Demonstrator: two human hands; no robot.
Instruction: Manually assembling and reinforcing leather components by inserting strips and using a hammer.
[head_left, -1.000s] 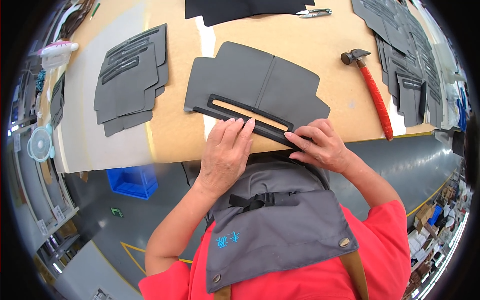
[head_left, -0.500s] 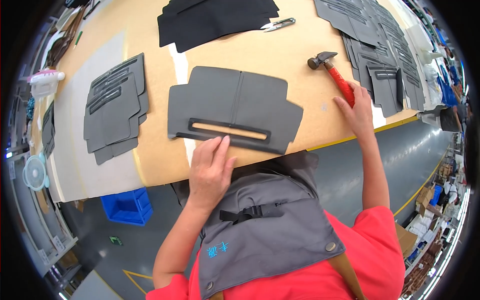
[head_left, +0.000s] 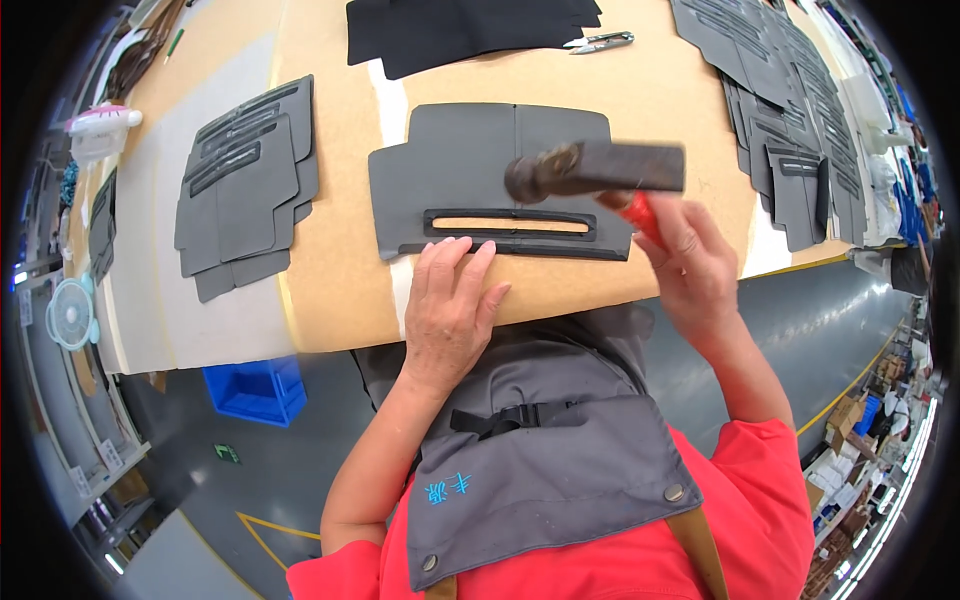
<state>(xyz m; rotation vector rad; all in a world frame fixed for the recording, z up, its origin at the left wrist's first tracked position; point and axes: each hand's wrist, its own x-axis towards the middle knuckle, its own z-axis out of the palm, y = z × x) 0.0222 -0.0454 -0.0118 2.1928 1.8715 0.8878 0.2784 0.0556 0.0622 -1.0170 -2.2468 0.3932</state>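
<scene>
In front of me a grey stepped panel (head_left: 460, 165) lies flat on the table, with a black-framed slot and a dark strip along its near edge. The fingertips of my left hand (head_left: 448, 310) rest on that near edge, extended, gripping nothing. My right hand (head_left: 695, 270) is closed round the red handle of a hammer (head_left: 600, 168). The hammer is raised above the panel's right half, its dark metal head lying crosswise and hiding part of the panel.
Overlapping grey panels lie to the left (head_left: 245, 190), with more grey panels (head_left: 800, 110) at far right. Black pieces (head_left: 460, 35) and thread snips (head_left: 603, 43) lie at the back. Below the table edge a blue bin (head_left: 255, 390) stands on the floor.
My right hand has lifted the hammer off the table and brought it left over the panel. The panel sits straighter to me. My left fingers stay at its near edge. The view has shifted slightly.
</scene>
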